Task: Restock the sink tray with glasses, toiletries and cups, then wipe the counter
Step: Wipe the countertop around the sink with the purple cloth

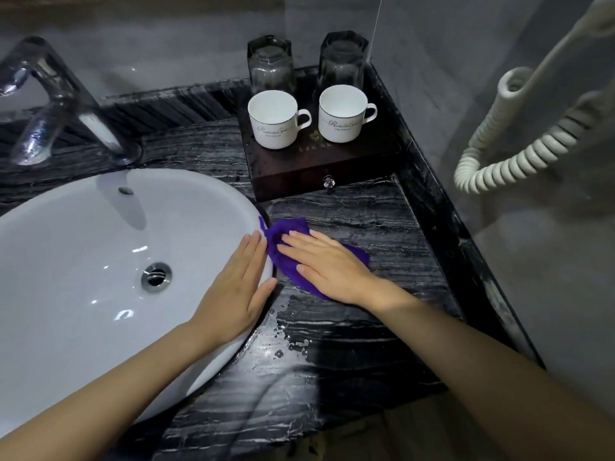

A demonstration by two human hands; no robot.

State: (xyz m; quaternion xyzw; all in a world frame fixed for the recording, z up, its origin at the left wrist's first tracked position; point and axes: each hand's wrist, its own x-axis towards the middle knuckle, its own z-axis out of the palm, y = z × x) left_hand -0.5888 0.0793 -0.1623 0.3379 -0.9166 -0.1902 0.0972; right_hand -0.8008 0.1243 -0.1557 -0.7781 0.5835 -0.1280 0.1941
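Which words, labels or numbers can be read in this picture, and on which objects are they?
Left white cup: a cursive script line with a smaller line beneath, too blurred to read.
Right white cup: the same kind of print, also too blurred.
Dark tray: faint gold marks, not readable.
No other text shows.

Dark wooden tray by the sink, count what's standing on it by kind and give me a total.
On the dark wooden tray:
Clear glass tumblers, upside down: 2
White ceramic cups with handles, upright: 2
Total: 4
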